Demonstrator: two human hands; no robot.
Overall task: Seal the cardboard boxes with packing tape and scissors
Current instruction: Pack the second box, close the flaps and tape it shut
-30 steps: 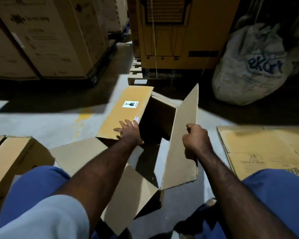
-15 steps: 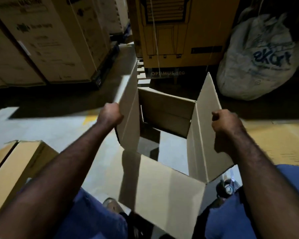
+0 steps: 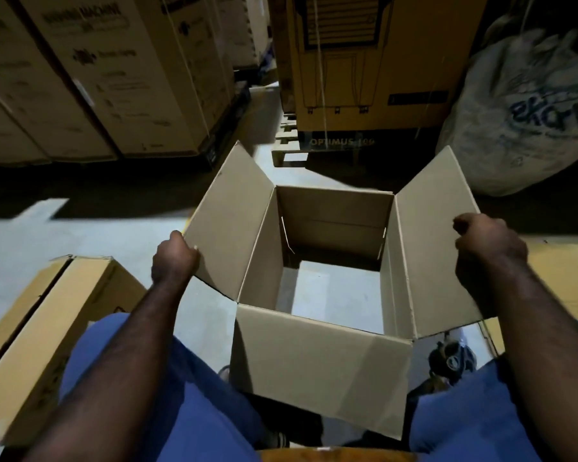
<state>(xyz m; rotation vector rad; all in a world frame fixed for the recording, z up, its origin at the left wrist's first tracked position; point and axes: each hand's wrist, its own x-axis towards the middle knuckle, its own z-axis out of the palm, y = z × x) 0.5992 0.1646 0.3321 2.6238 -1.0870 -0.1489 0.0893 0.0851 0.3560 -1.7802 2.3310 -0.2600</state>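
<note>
A brown cardboard box [image 3: 317,361] stands between my knees with its top flaps spread and no bottom closed: the grey floor shows through it. My left hand [image 3: 172,258] grips the outer edge of the left flap [image 3: 227,221]. My right hand [image 3: 488,241] grips the outer edge of the right flap [image 3: 437,228]. A roll of packing tape [image 3: 451,360] lies on the floor by my right knee, partly hidden. No scissors are in view.
A closed yellow-brown box [image 3: 47,321] lies at my left. Flattened cardboard [image 3: 568,278] lies at my right. Large cartons on pallets [image 3: 90,78] [image 3: 364,61] and a white sack [image 3: 528,108] stand behind the box.
The flattened box has been pulled open into a square tube. Both hands moved apart, spreading the left and right flaps outward.
</note>
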